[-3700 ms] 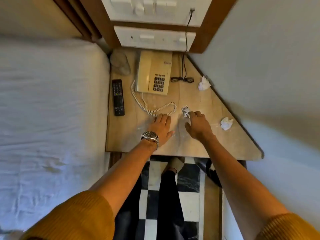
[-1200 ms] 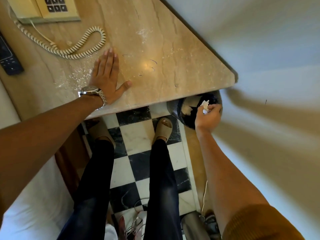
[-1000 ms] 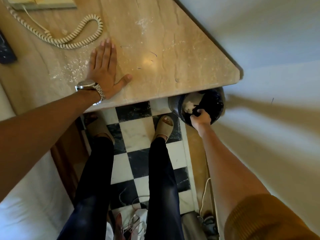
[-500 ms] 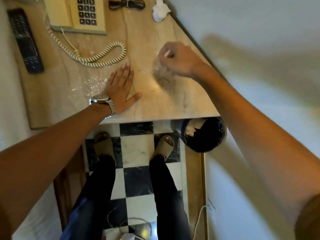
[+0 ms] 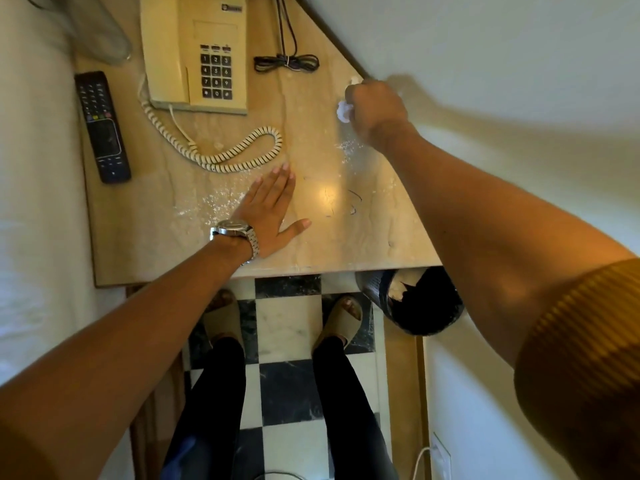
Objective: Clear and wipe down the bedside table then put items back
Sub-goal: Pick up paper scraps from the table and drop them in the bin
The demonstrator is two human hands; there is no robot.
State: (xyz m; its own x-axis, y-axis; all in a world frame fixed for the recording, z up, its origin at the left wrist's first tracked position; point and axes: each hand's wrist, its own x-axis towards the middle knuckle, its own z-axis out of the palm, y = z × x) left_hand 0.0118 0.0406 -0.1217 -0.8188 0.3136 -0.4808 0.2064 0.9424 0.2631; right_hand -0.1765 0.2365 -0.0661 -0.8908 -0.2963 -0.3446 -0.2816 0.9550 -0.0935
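Observation:
The beige marble bedside table (image 5: 346, 237) carries white dust and a few pen marks. My left hand (image 5: 268, 211) lies flat on it, fingers straight, a metal watch on the wrist. My right hand (image 5: 372, 107) is at the table's right edge by the wall, its fingers curled round a crumpled white tissue (image 5: 343, 112). A cream telephone (image 5: 194, 53) with a coiled cord (image 5: 225, 157) stands at the back. A black remote (image 5: 102, 126) lies at the left.
A bundled black cable (image 5: 285, 62) lies behind the right hand. A black waste bin (image 5: 419, 303) with white paper inside stands on the floor under the table's right corner. A clear glass (image 5: 100, 36) is at the back left. The bed borders the left side.
My right hand dropped the earlier scraps into the bin, came back up over the table and moved to the far right edge, where it now grips the tissue. The left hand stayed flat.

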